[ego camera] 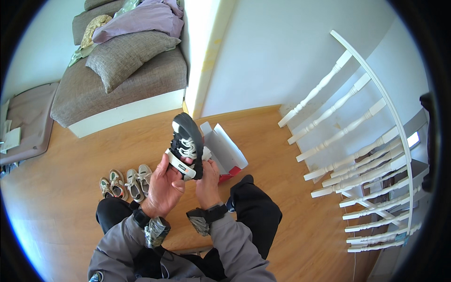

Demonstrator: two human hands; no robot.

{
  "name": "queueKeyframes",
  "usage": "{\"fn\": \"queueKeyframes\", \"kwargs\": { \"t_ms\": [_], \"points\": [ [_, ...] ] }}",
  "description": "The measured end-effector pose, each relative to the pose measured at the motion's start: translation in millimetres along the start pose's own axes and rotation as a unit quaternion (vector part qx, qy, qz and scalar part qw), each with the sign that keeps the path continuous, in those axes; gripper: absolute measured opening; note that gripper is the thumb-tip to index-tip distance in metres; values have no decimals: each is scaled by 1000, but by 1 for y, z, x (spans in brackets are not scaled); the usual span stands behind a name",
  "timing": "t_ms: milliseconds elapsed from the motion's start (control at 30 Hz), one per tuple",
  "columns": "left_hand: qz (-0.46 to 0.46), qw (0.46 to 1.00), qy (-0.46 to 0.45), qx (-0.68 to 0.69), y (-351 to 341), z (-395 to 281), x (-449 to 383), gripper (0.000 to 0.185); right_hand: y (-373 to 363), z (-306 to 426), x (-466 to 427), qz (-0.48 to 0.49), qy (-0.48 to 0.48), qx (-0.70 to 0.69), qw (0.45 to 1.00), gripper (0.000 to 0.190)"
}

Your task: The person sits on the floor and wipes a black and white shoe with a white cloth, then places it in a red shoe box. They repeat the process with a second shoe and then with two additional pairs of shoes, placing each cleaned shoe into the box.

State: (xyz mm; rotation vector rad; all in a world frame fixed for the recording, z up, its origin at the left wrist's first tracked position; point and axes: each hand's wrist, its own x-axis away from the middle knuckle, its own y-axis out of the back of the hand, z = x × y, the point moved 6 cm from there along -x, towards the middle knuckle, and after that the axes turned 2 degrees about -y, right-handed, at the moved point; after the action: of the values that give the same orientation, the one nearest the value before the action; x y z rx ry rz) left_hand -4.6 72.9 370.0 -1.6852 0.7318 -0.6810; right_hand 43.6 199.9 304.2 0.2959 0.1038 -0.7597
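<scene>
A black sneaker (pixel 186 146) with pale laces and a white strap is held up in front of me, toe pointing away and its dark sole turned to the right. My left hand (pixel 165 190) supports it from the left, fingers under the strap (pixel 181 165) and palm partly turned up. At the heel, my right hand (pixel 208 183) grips the shoe from the right; its fingertips are partly hidden. Some white material (pixel 206 153) shows beside the sole, too unclear to name. Just beyond my right hand, an open white and red cardboard box (pixel 225 149) lies on the floor.
Two pairs of sneakers (pixel 118 183) (pixel 135 183) stand on the wooden floor at left. A grey sofa (pixel 123 95) with a cushion (pixel 130 56) is at upper left, beside a wall edge. A white baluster railing (pixel 398 123) runs along the right.
</scene>
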Motion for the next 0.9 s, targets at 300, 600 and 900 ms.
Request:
{"fn": "queueKeyframes", "kwargs": {
  "t_ms": [300, 600, 900],
  "points": [
    [-52, 940, -16, -335, 4, 2, 7, 44, 10, 10, -13, -73, -131, -273, 950, 25],
    [-97, 937, -85, -325, 18, 8, 7, 35, 45, 36, -29, -131, -85, 58, 986, 26],
    [-169, 901, -155, -369, 18, -8, 10, 23, 14, 94, -4, -14, 208, 167, 964, 24]
  ]
}}
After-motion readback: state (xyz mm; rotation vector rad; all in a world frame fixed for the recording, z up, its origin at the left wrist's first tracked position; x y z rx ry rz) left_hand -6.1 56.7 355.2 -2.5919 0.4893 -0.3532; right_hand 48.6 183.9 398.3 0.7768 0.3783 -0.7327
